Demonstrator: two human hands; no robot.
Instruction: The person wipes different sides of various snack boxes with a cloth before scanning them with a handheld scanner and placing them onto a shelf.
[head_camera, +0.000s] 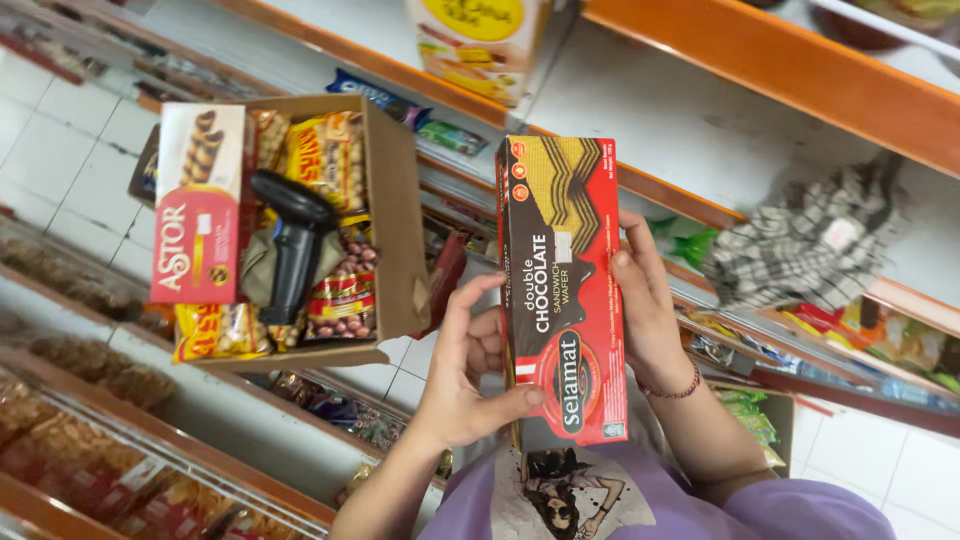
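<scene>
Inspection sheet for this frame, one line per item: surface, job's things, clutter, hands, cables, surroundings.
Surface: white shelf board with an orange edge; mostly bare.
Job's things: long red and black wafer box, held upright in both hands.
Clutter: open cardboard carton of snack packets, with a black handheld scanner and a red wafer-stick box on top; checked cloth on the shelf.
Hands: left hand grips the box's lower left edge; right hand supports its right side.
Cables: nothing seen.
Surroundings: stocked snack shelves, white tiled floor.
</scene>
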